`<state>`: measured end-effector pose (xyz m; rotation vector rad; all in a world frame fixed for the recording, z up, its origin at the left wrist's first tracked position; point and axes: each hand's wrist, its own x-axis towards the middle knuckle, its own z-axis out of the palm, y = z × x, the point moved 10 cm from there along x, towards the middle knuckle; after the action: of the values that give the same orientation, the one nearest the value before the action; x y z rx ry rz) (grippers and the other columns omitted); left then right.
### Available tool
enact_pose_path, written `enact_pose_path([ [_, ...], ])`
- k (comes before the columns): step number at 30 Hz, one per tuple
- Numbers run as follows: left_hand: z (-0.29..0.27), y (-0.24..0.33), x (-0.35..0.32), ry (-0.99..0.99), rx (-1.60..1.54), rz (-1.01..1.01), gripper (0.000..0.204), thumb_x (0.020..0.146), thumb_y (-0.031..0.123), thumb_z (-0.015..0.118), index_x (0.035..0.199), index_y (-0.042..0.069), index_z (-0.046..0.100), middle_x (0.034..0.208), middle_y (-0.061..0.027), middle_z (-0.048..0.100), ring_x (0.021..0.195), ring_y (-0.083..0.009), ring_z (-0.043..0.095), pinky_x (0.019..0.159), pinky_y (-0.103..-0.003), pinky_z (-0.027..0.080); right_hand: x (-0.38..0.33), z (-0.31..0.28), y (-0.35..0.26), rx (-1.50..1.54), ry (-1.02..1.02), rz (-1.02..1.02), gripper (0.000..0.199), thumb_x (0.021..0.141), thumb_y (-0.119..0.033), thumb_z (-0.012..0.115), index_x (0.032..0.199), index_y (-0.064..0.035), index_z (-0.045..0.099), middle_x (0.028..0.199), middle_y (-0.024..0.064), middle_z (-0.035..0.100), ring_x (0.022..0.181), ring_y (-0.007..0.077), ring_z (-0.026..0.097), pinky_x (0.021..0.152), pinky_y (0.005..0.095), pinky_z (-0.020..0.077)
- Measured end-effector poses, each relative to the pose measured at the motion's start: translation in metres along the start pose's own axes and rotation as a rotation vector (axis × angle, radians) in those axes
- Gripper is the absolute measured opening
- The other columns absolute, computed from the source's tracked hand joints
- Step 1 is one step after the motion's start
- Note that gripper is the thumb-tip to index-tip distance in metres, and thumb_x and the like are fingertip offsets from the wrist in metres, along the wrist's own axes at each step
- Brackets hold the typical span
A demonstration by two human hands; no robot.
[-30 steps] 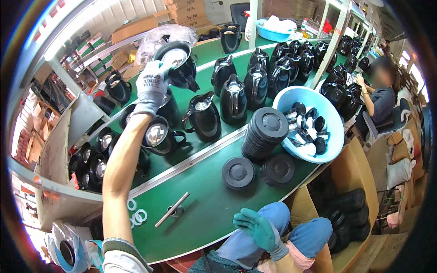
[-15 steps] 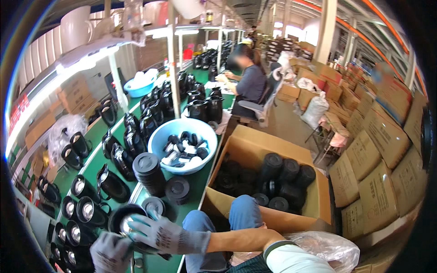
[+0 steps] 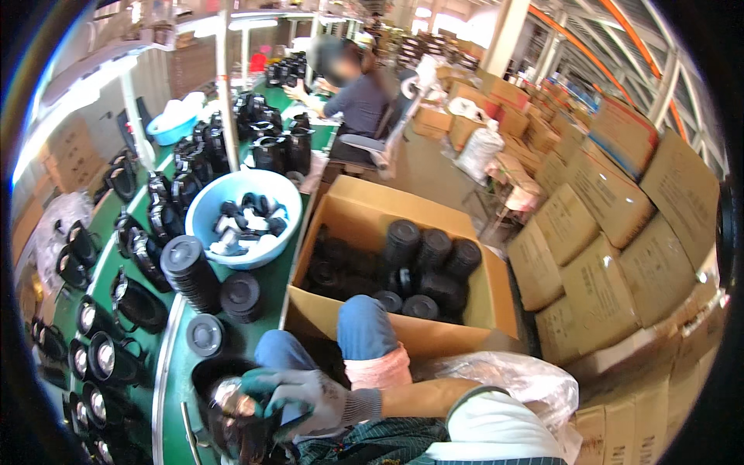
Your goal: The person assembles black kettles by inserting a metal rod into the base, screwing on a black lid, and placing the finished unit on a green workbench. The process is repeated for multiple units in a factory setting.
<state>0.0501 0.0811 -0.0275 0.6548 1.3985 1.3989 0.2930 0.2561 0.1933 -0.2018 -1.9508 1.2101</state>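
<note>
Low in the view is a black jug (image 3: pixel 203 380) with a shiny metallic inside, close to my knees at the green table's edge. My right hand (image 3: pixel 306 399), in a grey glove with teal fingertips, is at the jug's right side, its fingers curled over the rim and partly hiding the opening. My left hand is out of sight. Just beyond the jug, a round black lid (image 3: pixel 205 335) lies flat on the green table. Behind it stand a tall stack of black lids (image 3: pixel 186 267) and a shorter lid stack (image 3: pixel 241 297).
A light blue basin (image 3: pixel 283 246) holds black and white parts. Several black jugs (image 3: pixel 139 302) stand along the green table (image 3: pixel 174 372). On my right, an open carton (image 3: pixel 496 310) contains black lid stacks. A co-worker (image 3: pixel 360 101) sits farther along; cartons (image 3: pixel 597 287) are piled at right.
The view has turned right, shifting the scene leftward. The jug and my right hand are now nearer the lower edge. My left hand, earlier beside the jug, has gone from view.
</note>
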Motion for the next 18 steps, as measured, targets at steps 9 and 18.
enact_pose_path([
  [9, 0.001, -0.019, 0.007, -0.034, 0.181, -0.024, 0.066, 0.106, 0.016, 0.049, 0.164, 0.011, 0.018, 0.161, -0.0164, 0.042, 0.136, -0.0328, 0.049, 0.119, -0.045, 0.037, -0.004, 0.095, 0.012, 0.058, -0.156, -0.086, 0.037, 0.078, -0.022, 0.087, 0.101, -0.0063, 0.063, 0.149, 0.0271, 0.052, 0.137, 0.0510, 0.050, 0.109, 0.0558, 0.0456],
  [18, -0.025, -0.044, -0.024, -0.069, -0.187, 0.074, 0.060, 0.108, 0.028, 0.047, 0.162, 0.010, 0.028, 0.163, -0.0126, 0.039, 0.144, -0.0262, 0.043, 0.124, -0.041, 0.032, 0.095, 0.113, 0.164, -0.277, -0.302, 0.380, 0.074, 0.084, -0.035, 0.082, 0.144, -0.0029, 0.053, 0.151, 0.0261, 0.048, 0.142, 0.0422, 0.045, 0.116, 0.0511, 0.0375],
])
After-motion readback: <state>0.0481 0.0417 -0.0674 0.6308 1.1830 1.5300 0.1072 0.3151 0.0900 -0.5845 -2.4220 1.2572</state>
